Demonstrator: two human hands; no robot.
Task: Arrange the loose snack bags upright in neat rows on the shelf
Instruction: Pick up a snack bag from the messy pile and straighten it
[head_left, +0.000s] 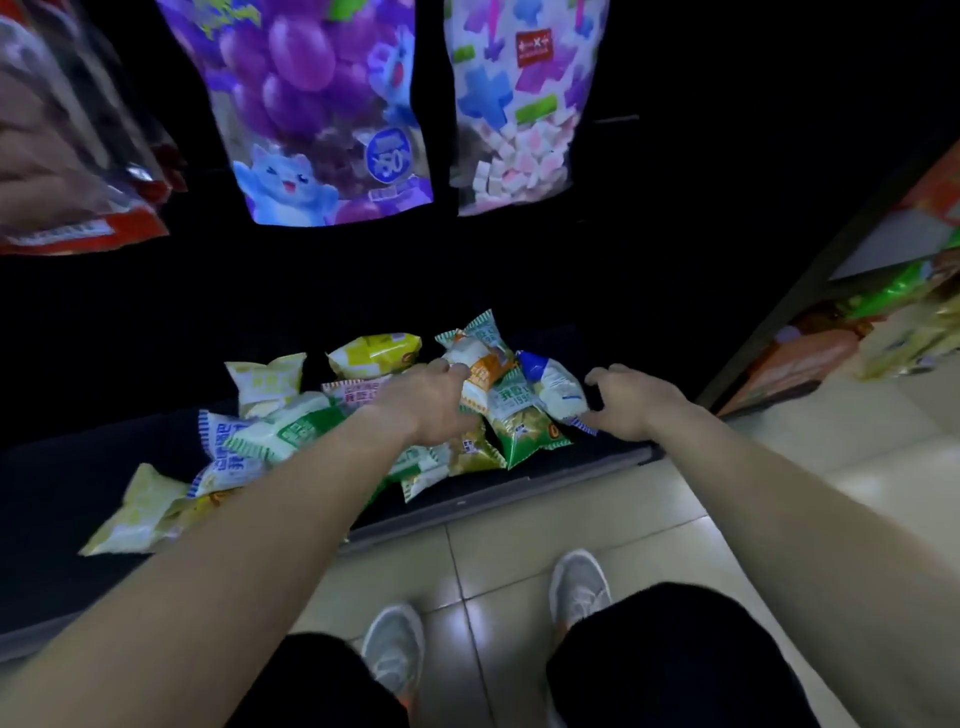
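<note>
A person crouches at a low dark shelf (545, 480), both bare arms reaching forward over a loose heap of snack bags (291, 441) that lie flat and jumbled across it, none standing upright. The left hand (434, 405) is down in the middle of the heap, fingers curled around an orange bag (480, 371) that tilts up against its neighbours; it looks like a hold, though the fingertips are hidden behind the packet. The right hand (631, 402) hovers at the right end of the heap with fingers spread and bent, holding nothing, its thumb just beside a blue-and-white bag (553, 387). Between the two hands lies a green bag (524, 428), slanted toward the shelf's front edge. Farther back sits a yellow bag (376, 353), and another pale yellow bag (140, 512) lies at the left end, hanging partly over the front lip.

Above the heap, larger packets hang in the dark: a purple grape bag (311, 104), a marshmallow bag (519, 114) to its right, and a red-edged clear bag (72, 156) at far left, blurred. To the right, another rack (883, 322) holds orange and green packs. Below, pale floor tiles (498, 551) show two grey shoes (395, 649) and dark shorts (670, 660).
</note>
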